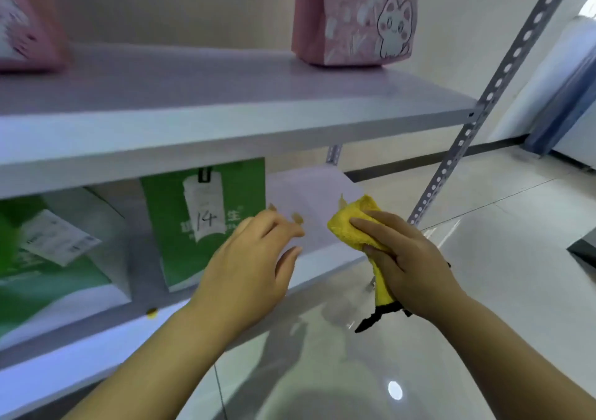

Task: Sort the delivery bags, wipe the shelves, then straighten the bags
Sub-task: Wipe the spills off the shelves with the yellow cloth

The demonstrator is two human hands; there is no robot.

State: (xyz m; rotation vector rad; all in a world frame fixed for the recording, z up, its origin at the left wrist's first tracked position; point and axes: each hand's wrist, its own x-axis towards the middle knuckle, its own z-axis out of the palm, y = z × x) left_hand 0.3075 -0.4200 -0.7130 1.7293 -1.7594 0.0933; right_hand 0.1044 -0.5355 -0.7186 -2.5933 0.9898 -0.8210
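The lower shelf [309,226] carries a green delivery bag [206,222] tagged "14", just left of the left hand [254,264], which hovers with fingers loosely spread, holding nothing. The right hand [409,264] clutches a yellow cloth [358,222] bunched over the shelf's right end.

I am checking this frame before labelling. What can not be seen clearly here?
- Left pink bag, head view: blurred, cut by the left edge.
- Left green bag: blurred, label unreadable.
- Bag 14: printed text partly covered by its tag and the left hand.
- Cloth: lower part hidden by the right hand.
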